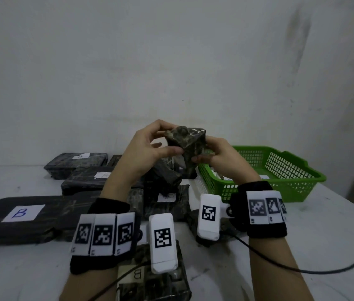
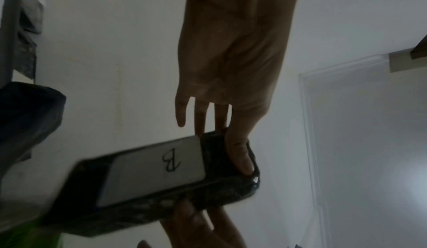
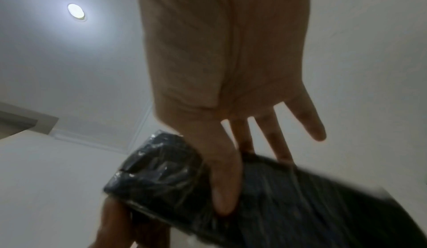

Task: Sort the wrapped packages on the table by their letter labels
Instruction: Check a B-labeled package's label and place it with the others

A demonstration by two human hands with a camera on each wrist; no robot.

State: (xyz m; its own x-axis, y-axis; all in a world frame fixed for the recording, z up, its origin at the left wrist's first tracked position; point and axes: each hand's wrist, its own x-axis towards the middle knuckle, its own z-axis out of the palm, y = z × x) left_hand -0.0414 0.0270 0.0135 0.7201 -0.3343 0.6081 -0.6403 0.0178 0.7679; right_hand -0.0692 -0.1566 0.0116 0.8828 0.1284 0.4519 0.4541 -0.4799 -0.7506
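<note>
Head view: both hands hold one dark wrapped package [image 1: 186, 144] up above the table [image 1: 302, 224], in front of the pale wall.
Left hand [image 1: 147, 148]: thumb and fingers pinch the package's left end; the fingers [image 1: 167, 151] are curled round that end.
Right hand [image 1: 221, 155]: grips the package's right and lower side, thumb on the near face.
Left wrist view: the held package [image 2: 161, 178] carries a white label with the letter B [image 2: 171, 160]; the left thumb presses the end just beside the label, and the other fingers [image 2: 199, 116] reach behind the package.
Right wrist view: the right thumb lies across the shiny wrapping of the package [image 3: 208, 188]; two fingers [image 3: 277, 138] touch its far edge and the little finger stands free.
Below the fingers: more dark wrapped packages lie on the table, among them a big flat one labelled B [image 1: 22, 213] to the left, and another with a B label [image 1: 137, 274] near the wrists.
Right of the fingers: a green basket [image 1: 291, 170] stands on the table; what lies in it is too unclear to name.
</note>
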